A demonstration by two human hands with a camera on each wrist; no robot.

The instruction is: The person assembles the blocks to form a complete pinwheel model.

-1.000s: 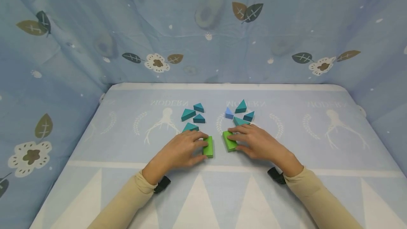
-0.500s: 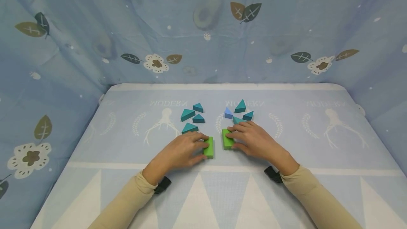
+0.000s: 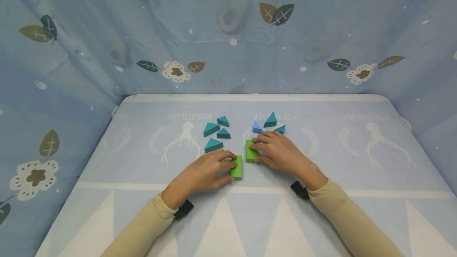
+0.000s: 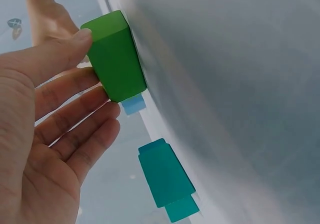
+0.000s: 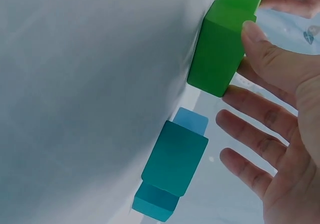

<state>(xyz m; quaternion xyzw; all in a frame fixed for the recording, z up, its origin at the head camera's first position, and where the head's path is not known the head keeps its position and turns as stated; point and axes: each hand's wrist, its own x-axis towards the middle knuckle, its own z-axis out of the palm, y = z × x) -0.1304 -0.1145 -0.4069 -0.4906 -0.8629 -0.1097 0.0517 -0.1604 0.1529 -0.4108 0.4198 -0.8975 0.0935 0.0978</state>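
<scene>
In the head view my left hand [image 3: 207,173] pinches a green rectangular block [image 3: 237,168] lying on the table. The left wrist view shows the thumb at one end of that block [image 4: 118,59] and fingertips along its side. My right hand [image 3: 281,154] pinches a second green block [image 3: 250,153], a little farther from me. Seen from the right wrist, the thumb touches this block [image 5: 220,49] near one end, while the lower fingers stand apart from it. A narrow gap separates the two green blocks. Past my right fingers, a teal triangular block is mostly hidden.
Several teal triangular blocks [image 3: 214,145] lie beyond my left hand. Beyond the right hand are a light blue triangular block [image 3: 257,127] and teal ones [image 3: 270,120]. A patterned cloth covers the table [image 3: 342,217]. Blue curtains [image 3: 228,50] stand behind and at both sides.
My right hand has moved its green block left and away from me, straightening it. The left hand's block has shifted slightly right and nearer. The gap between them has narrowed.
</scene>
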